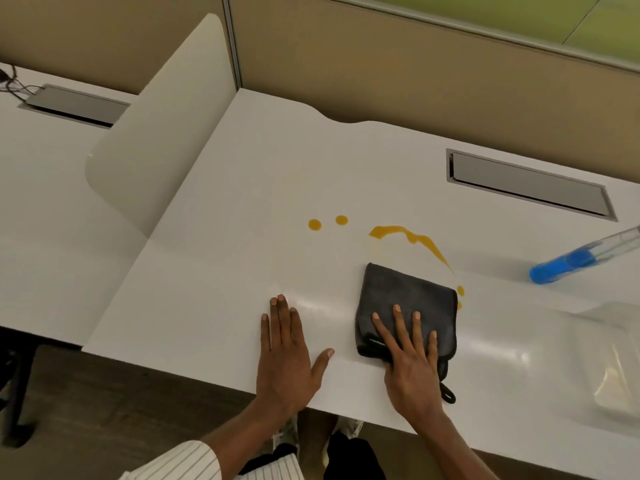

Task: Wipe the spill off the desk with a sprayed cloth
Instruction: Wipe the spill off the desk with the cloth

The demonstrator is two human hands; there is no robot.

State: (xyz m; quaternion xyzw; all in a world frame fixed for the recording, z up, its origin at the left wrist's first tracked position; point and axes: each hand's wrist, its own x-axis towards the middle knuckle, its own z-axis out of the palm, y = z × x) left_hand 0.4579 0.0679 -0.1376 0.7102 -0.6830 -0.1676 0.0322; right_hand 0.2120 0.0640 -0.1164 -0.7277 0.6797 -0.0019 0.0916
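An orange spill (408, 237) streaks across the white desk (221, 258), with two round drops (314, 225) to its left and small spots by the cloth's right edge. A folded dark grey cloth (408, 299) lies flat just in front of the streak. My right hand (412, 355) rests palm down on the cloth's near half, fingers spread. My left hand (287, 351) lies flat on the bare desk left of the cloth, holding nothing. A spray bottle (581, 259) with blue liquid lies at the right.
A grey cable hatch (530, 185) is set in the desk at the back right. A cream divider panel (156, 133) separates this desk from the neighbouring one on the left. A clear plastic container (616, 368) sits at the near right. Partition walls close the back.
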